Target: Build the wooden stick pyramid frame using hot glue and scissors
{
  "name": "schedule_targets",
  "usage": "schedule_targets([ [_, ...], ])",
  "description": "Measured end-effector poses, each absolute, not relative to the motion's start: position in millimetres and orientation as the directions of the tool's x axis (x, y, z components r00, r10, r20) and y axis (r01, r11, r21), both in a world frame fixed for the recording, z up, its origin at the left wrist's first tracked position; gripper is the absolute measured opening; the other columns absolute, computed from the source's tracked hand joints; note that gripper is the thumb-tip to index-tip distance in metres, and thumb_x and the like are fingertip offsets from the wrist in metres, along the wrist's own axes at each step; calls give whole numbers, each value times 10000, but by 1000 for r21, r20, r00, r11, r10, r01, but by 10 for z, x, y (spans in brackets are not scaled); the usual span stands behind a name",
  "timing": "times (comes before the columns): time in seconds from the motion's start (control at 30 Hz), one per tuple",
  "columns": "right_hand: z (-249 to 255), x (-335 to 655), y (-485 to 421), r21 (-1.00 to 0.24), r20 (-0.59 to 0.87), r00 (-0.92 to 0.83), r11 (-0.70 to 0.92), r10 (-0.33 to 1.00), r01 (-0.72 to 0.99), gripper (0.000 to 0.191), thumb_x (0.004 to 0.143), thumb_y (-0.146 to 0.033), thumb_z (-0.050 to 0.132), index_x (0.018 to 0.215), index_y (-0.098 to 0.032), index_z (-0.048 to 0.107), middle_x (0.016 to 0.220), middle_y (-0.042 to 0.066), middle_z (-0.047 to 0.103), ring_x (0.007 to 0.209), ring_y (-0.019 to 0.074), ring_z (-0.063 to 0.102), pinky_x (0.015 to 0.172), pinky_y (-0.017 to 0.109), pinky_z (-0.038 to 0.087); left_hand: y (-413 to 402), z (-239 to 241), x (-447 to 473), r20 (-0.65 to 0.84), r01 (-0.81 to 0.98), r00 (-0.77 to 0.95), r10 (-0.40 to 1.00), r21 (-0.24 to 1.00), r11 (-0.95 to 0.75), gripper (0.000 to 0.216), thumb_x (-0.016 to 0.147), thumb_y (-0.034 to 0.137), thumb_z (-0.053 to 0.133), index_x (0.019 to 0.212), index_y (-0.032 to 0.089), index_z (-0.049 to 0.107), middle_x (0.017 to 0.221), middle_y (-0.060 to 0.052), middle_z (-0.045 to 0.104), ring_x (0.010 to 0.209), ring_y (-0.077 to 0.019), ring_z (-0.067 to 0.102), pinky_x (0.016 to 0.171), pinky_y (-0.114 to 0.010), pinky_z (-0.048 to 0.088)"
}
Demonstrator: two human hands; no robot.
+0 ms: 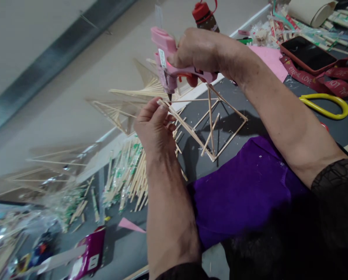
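Observation:
My right hand (199,52) is wrapped round a pink hot glue gun (166,58), its dark nozzle pointing down. Below it, my left hand (155,122) pinches a corner of a frame of thin wooden sticks (191,130). The nozzle tip is right at that corner; whether it touches the wood I cannot tell. The frame's other corners reach to the right over the dark table. A purple cloth (238,190) lies just in front of the frame, close to my body.
Bundles of wooden chopsticks (130,171) lie left of my left arm. Along the wall stand stick structures (139,92). A red-capped bottle (204,17) is behind the glue gun. To the right are a phone (308,54), a red lanyard (305,77) and a yellow scissors handle (326,105).

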State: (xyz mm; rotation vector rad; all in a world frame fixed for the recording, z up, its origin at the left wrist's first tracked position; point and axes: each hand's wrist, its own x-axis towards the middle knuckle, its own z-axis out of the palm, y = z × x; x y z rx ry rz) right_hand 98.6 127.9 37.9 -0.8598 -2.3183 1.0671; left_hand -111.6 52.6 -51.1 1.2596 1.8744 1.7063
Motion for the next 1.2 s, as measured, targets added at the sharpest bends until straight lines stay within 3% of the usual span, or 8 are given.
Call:
schedule_targets([
  [0.27,428,1000,1212,-762,137,-699,525,702,379,340,902,-170,541,1130,-49,764,923,72,734,482,58,425,452,170,294,500,-474,-1095,291,375,-556,778,924,-78,462,539,478,795,932,276,657,954,2,741,586,-90,468,463,-270,254],
  [0.37,413,992,1238,-776,160,-691,523,705,353,343,869,-177,564,1096,-19,767,893,88,731,494,66,449,519,183,402,498,-465,-1067,285,360,-574,767,930,-77,465,517,469,794,918,279,654,904,22,733,581,-89,464,468,-269,253],
  [0.53,425,1008,1218,-763,139,-700,526,701,375,337,897,-170,534,1082,-2,761,1006,131,750,904,231,713,960,439,539,492,-463,-1058,290,361,-572,767,929,-82,453,532,447,794,929,277,658,929,4,732,585,-92,469,479,-276,251],
  [0.77,458,1011,1186,-760,98,-716,516,691,395,370,948,-172,502,1161,50,707,1145,182,731,1150,349,673,1040,511,486,515,-497,-1142,309,446,-538,785,894,-46,495,617,493,736,1038,250,645,1013,-26,733,604,-87,483,467,-270,256],
  [0.87,426,1002,1202,-768,123,-708,518,696,376,377,939,-188,520,1150,60,709,1116,190,736,1102,345,692,1015,502,502,523,-502,-1145,308,360,-547,778,926,-114,440,589,416,781,971,234,659,864,0,702,547,-71,440,451,-248,223],
  [0.97,399,983,1227,-777,174,-691,529,702,342,357,897,-192,532,1092,24,740,1010,156,758,838,223,721,838,357,567,523,-500,-1146,294,225,-548,783,953,-201,421,544,329,830,919,207,682,732,30,642,506,-60,435,431,-224,175],
  [1.07,391,955,1247,-767,161,-665,517,729,381,317,861,-205,543,1008,-41,771,921,94,768,542,88,547,534,197,429,521,-492,-1139,287,164,-556,780,958,-235,430,530,278,856,914,180,690,707,43,632,486,-47,437,418,-200,160],
  [1.2,375,927,1248,-803,181,-668,501,722,324,359,830,-176,553,1055,8,762,918,131,762,469,77,452,408,181,310,507,-458,-1081,258,136,-585,769,966,-220,350,567,202,816,893,172,692,687,46,638,468,-48,454,401,-196,172],
])
